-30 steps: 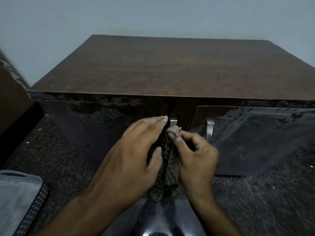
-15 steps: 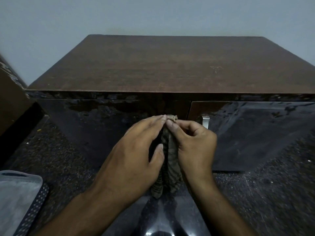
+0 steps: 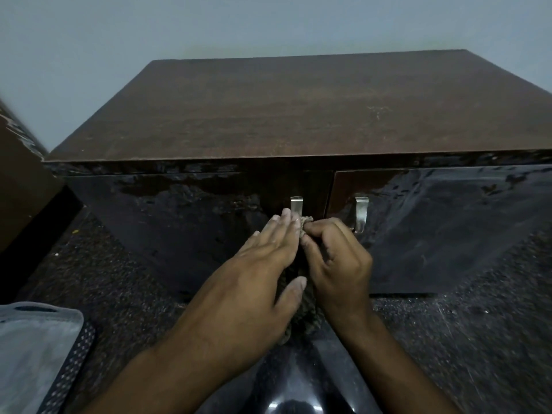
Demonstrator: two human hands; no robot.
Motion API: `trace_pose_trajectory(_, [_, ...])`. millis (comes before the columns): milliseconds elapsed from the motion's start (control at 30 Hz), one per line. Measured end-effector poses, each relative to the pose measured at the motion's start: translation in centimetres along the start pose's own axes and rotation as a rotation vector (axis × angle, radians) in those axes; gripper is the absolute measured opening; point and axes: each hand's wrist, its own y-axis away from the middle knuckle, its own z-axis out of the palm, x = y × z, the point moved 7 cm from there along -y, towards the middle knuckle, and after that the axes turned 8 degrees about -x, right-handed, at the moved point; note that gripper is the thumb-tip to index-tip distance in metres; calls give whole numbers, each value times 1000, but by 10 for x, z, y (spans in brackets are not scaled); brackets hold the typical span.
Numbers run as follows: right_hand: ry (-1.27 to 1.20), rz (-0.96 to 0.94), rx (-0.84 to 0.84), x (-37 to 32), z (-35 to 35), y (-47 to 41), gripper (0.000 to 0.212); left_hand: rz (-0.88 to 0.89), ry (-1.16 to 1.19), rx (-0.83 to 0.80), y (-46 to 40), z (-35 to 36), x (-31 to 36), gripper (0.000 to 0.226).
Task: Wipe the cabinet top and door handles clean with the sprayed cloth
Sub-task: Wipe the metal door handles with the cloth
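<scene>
While right hand (image 3: 337, 258) pinches striped cloth (image 3: 305, 225) round lower part of left door handle (image 3: 296, 205), left hand (image 3: 263, 279), fingers straight, presses cloth from 9 o'clock side. Cloth tail hangs between wrists toward 6 o'clock. Right door handle (image 3: 360, 213) bare at 2 o'clock of hands; cabinet top (image 3: 298, 109) at 12 o'clock. Risk: wrap slips off handle end if pinch loosens; hard pull may swing door open. Versus half second earlier: hands lower, left handle top now exposed.

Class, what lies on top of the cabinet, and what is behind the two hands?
The cabinet top shows only bare wood. Behind the left hand and right hand, the cloth covers the left handle's lower part.
</scene>
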Motion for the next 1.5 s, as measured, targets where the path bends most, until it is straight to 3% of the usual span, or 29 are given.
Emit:
trace_pose_trajectory(233, [86, -111, 81, -1, 6, 12, 4, -12, -100, -70, 0, 14, -2, 84])
trace_pose_trajectory(333, [-26, 90, 132, -2, 11, 20, 17, -31, -74, -86, 2, 13, -1, 84])
trace_pose_trajectory(467, [-428, 371, 61, -10, 11, 10, 21, -63, 2, -38, 2, 0, 4, 77])
trace_pose_trajectory(633, [-190, 380, -110, -13, 15, 11, 24, -45, -26, -5, 3, 4, 2, 72])
trace_pose_trajectory(900, [-152, 376, -37, -15, 2, -4, 24, -73, -22, 33, 2, 2, -4, 75])
trace_pose_trajectory(1033, [-99, 518, -68, -4, 7, 6, 27, -71, -45, 52, 4, -4, -4, 77])
trace_pose_trajectory(1133, [-130, 571, 23, -3, 0, 8, 26, -82, -55, 60, 6, -7, -5, 77])
trace_pose_trajectory(1233, [-139, 460, 191, -17, -18, -4, 19, -91, -70, 43, 5, -5, -10, 80])
trace_pose_trajectory(1333, [50, 294, 247, -29, -26, -22, 10, -92, -89, 27, 4, -2, -11, 81])
trace_pose_trajectory(1500, [29, 286, 179, -23, -18, -15, 20, -82, -85, 26, 7, -2, -18, 78])
